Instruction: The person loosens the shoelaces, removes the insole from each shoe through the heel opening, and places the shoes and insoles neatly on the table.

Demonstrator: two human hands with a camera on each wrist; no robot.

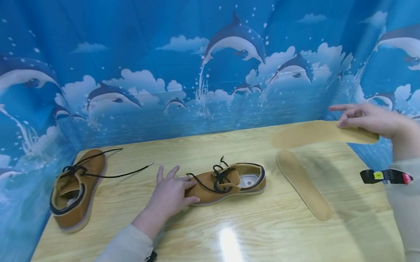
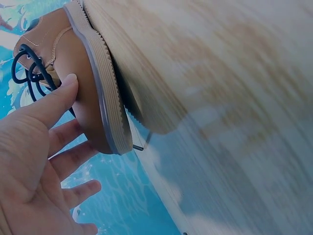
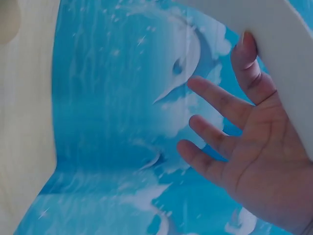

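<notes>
A brown lace-up shoe (image 1: 207,189) lies sole down in the middle, its toe to the left and its opening to the right. My left hand (image 1: 168,195) grips the toe, thumb on the near side and fingers on the far side, as the left wrist view shows on the shoe (image 2: 90,98). Up at the right, my right hand (image 1: 375,119) pinches a tan insole (image 1: 305,134) by one end, other fingers spread. Its pale face shows in the right wrist view as a pale strip (image 3: 286,58). A second tan insole (image 1: 305,185) lies below it.
Another brown shoe (image 1: 90,167) stands at the table's left edge, its long black laces (image 1: 132,173) trailing right. The wooden table (image 1: 193,251) meets a blue dolphin-print curtain (image 1: 153,116) at the back and sides.
</notes>
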